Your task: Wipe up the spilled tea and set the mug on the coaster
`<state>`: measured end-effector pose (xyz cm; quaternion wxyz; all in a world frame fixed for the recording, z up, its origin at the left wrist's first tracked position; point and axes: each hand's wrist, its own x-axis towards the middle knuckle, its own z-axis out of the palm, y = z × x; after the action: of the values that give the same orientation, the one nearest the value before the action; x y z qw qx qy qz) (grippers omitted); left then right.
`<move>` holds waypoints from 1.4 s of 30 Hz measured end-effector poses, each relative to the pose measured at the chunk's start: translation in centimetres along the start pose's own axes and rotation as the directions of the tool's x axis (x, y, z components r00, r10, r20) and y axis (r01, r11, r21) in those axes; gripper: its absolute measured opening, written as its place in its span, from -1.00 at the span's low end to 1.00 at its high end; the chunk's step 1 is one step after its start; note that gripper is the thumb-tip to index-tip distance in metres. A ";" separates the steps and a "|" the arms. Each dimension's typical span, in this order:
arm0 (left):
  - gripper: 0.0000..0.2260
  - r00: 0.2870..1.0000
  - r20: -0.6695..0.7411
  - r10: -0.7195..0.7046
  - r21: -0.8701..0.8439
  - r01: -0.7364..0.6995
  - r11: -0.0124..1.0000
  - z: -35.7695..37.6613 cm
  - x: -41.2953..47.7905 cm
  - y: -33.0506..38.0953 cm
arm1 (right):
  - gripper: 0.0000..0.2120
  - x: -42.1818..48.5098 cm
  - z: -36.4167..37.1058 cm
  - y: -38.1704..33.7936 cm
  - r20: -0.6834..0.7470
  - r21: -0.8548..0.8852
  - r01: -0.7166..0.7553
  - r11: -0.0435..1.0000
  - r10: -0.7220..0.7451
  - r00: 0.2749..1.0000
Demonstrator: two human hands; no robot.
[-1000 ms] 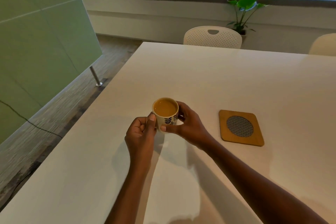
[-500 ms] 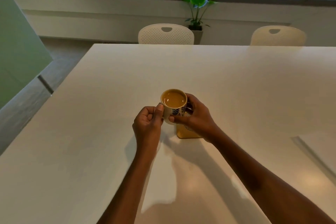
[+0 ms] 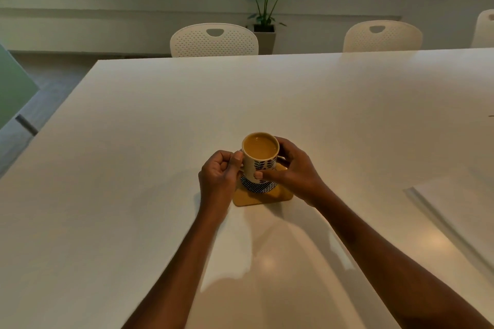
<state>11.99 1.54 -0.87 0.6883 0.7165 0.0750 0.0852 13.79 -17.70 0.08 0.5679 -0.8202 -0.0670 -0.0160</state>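
Mug [image 3: 260,157] brimful of milky tea, over the coaster [image 3: 263,196] on the white worktop [image 3: 133,168]; right hand [image 3: 296,168] grips it, left hand [image 3: 219,176] curled with its thumb pressing the side; a jolt on release could slop tea over the rim

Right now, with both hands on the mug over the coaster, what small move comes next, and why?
Probably ease the mug straight down onto the coaster, if it isn't resting yet. The left hand and right hand hold it over the patterned centre, and tea nearly reaches the rim, so a tilt could spill.
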 end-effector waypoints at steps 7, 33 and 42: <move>-0.70 0.999 0.037 -0.014 -0.057 0.017 0.998 0.5 1.0 -1.5 | -0.15 -0.1 0.3 1.8 -0.056 0.038 -0.012 0.999 0.015 0.998; -0.81 0.996 0.091 -0.022 -0.031 0.025 0.999 -0.1 1.5 -2.8 | -0.19 -0.3 1.5 3.5 -0.118 0.009 0.018 1.000 -0.017 0.993; -0.70 0.998 0.052 -0.042 -0.030 0.044 0.999 -0.2 1.0 -2.9 | -0.10 -0.9 1.1 3.5 -0.031 -0.012 -0.006 1.000 0.006 1.000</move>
<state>12.90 2.08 -3.73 0.7028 0.7057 0.0715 0.0531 13.31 -17.94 -3.65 0.5640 -0.8234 -0.0556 -0.0273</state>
